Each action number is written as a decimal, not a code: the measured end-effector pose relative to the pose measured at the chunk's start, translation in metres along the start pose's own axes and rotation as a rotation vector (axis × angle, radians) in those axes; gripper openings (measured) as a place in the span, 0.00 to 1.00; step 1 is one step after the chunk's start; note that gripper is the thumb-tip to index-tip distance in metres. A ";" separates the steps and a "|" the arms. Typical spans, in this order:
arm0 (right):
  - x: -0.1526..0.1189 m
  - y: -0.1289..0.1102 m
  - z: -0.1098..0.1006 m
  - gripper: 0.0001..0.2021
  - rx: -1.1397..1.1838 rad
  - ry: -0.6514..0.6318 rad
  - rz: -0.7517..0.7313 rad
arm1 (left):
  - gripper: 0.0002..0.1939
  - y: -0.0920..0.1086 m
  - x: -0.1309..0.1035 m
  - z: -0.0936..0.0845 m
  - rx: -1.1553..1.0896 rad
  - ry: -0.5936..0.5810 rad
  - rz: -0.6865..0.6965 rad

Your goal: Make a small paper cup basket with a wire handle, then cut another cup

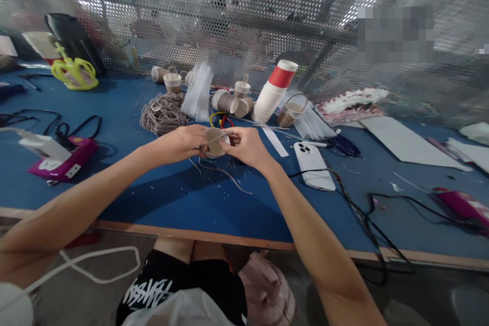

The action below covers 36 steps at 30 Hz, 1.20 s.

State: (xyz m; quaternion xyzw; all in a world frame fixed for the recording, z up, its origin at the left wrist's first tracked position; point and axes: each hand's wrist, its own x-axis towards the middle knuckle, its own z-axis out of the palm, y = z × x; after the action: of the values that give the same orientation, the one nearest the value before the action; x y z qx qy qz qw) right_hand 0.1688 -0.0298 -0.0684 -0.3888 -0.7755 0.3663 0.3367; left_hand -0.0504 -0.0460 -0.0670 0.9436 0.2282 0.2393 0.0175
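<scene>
Between my hands, over the middle of the table's front half, is a small paper cup [215, 145] with its open mouth tipped toward me. My left hand [188, 140] is closed on the cup's left side. On the right, the fingers of my right hand [245, 145] pinch its rim, where a thin strand crosses the mouth. A loose grey-brown cord [231, 179] trails from beneath the cup onto the table. Just behind the hands lies a tool with red and yellow handles [226, 121], partly hidden. The undersides of both hands are out of sight.
Behind stand a coil of cord [163, 113], a stack of paper cups [268, 98], a cord-wrapped cup with handle [292, 111] and clear strips [197, 92]. A white phone [315, 165] and cables lie right; a purple power strip [64, 160] sits left. Perforated metal mesh [214, 25] rises behind.
</scene>
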 end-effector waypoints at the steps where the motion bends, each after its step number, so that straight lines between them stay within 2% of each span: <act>1: 0.000 0.001 0.001 0.15 -0.020 0.028 -0.007 | 0.08 0.000 0.000 0.000 0.005 0.000 0.002; 11: -0.001 0.001 0.001 0.14 -0.169 0.042 -0.054 | 0.07 0.001 0.001 0.000 0.016 -0.013 -0.013; 22: -0.001 0.002 0.003 0.09 -0.192 0.071 -0.042 | 0.07 0.002 0.001 0.000 -0.004 -0.021 -0.021; 26: -0.001 0.001 0.000 0.10 -0.148 0.037 -0.032 | 0.07 0.001 0.001 0.000 -0.020 -0.024 -0.024; 32: -0.002 -0.007 -0.011 0.16 0.004 -0.094 0.000 | 0.07 -0.001 0.001 0.002 -0.034 -0.022 -0.013; 36: -0.003 -0.009 -0.013 0.19 -0.036 -0.110 0.006 | 0.07 0.000 0.002 0.001 -0.037 -0.033 -0.007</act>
State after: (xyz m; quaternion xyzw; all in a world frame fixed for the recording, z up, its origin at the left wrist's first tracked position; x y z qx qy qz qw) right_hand 0.1772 -0.0320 -0.0547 -0.3765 -0.7980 0.3742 0.2853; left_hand -0.0485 -0.0452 -0.0670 0.9460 0.2269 0.2281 0.0397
